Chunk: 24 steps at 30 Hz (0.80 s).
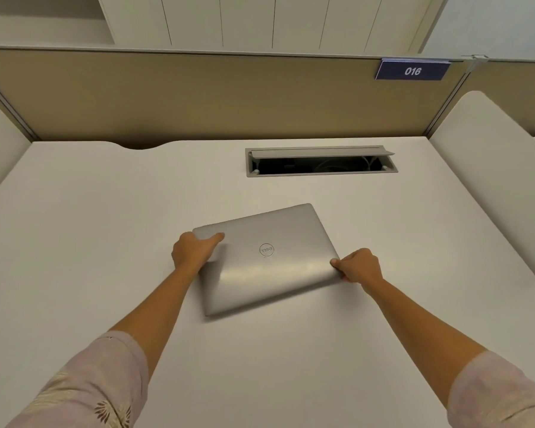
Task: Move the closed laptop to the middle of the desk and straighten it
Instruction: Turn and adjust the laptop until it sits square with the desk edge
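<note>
While both hands grip the closed laptop (267, 257) by its short sides, it lies flat on the white bench (90, 227), turned askew so its edges run at a slant to the bench's sides. The left hand (193, 250) clasps the left edge near the far corner, thumb laid on the lid; the right hand (359, 267) pinches the right edge near the near corner, fingers curled under. Bare bench surface lies open all round the silver lid: wide to the left, broad toward the person, narrower to the right. Beyond the far edge, well apart, a cable hatch (320, 162) sits sunk in the bench with its flap raised. A tan partition (198, 97) closes the back, carrying a dark tag (412, 70) reading 016, and padded side panels (488, 168) bound the flanks.
</note>
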Each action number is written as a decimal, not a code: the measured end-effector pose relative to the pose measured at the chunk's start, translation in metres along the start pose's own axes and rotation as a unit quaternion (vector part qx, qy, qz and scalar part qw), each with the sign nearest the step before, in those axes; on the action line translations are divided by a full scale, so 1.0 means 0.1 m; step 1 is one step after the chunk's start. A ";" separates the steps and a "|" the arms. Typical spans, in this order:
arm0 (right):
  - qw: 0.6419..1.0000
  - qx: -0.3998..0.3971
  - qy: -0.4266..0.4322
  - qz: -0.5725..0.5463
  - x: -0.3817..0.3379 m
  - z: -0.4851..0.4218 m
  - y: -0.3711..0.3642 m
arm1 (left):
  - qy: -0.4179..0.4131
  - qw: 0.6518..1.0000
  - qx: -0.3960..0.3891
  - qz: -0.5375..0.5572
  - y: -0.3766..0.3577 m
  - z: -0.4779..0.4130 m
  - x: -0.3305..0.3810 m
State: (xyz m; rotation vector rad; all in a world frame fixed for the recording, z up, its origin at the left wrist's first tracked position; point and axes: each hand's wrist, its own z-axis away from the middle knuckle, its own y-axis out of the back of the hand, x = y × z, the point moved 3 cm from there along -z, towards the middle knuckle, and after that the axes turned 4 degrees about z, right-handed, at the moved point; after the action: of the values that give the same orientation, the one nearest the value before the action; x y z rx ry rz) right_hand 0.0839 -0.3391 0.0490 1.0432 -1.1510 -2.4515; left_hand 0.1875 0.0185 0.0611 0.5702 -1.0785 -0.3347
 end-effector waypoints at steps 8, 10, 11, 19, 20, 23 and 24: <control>0.999 0.006 0.048 -0.021 0.20 0.10 -0.06 | -0.079 0.991 -0.107 -0.020 -0.19 0.23 -0.26; 0.997 0.012 0.074 0.009 0.21 0.11 -0.06 | -0.106 0.985 -0.124 -0.057 -0.21 0.35 -0.41; 0.995 0.011 0.096 0.014 0.21 0.13 -0.07 | -0.118 0.981 -0.135 -0.077 -0.22 0.42 -0.49; 0.951 -0.098 0.276 0.098 0.26 0.29 -0.33 | -0.217 0.944 -0.112 -0.223 -0.11 0.78 -1.05; 0.949 -0.099 0.282 0.101 0.29 0.30 -0.36 | -0.229 0.942 -0.097 -0.225 -0.08 0.79 -1.06; 0.940 -0.075 0.315 0.107 0.34 0.31 -0.45 | -0.276 0.928 -0.066 -0.242 -0.02 0.79 -1.04; 0.934 -0.057 0.328 0.125 0.35 0.32 -0.47 | -0.288 0.920 -0.065 -0.258 -0.01 0.80 -1.03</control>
State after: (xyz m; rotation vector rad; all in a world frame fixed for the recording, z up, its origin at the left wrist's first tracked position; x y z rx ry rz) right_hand 0.0404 -0.3056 0.0103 1.4213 -0.8358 -1.7330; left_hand 0.0702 0.0498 0.0133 0.6493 -1.4470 -1.0818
